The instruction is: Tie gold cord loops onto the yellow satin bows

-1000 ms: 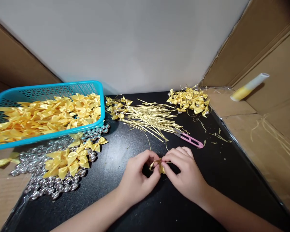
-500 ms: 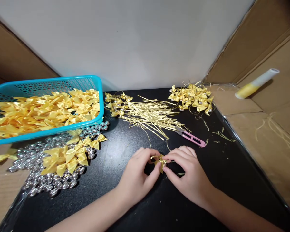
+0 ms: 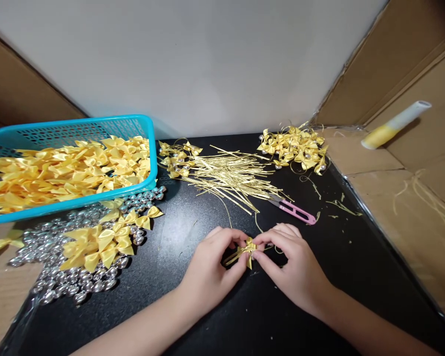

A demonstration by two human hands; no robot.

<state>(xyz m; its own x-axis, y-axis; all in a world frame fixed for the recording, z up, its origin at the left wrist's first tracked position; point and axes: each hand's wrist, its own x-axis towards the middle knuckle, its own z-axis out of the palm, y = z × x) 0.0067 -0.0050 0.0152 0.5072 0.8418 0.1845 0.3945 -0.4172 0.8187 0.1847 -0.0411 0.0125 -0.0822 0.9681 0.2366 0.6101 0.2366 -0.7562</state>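
Pinched between both sets of fingertips is one yellow bow [image 3: 249, 247], sitting lower middle of the frame just above the black tabletop [image 3: 193, 321]. The left hand [image 3: 209, 274] is closed on its left side, with a gold wire strand [image 3: 233, 257] poking out toward the palm. The right hand [image 3: 294, 269] is closed on its right side, thumb and forefinger tight.

Going across: far left there's a teal basket [image 3: 59, 123] heaped with plain ribbon bows [image 3: 70, 170]. In front of it is a spread of silver beads [image 3: 59, 284] with a handful of loose bows [image 3: 100, 242] lying on top. Upper middle is a fan of gold wire ties [image 3: 230, 178], with a few beaded bows [image 3: 178, 160] at its left end. Pink snips [image 3: 294, 211] lie just right of the ties — near the right hand, not touching it. Further up and right is a wired bow heap [image 3: 294, 146]. Far right is cardboard [image 3: 411, 212], and a white-and-yellow tube [image 3: 395, 124] rests on it.
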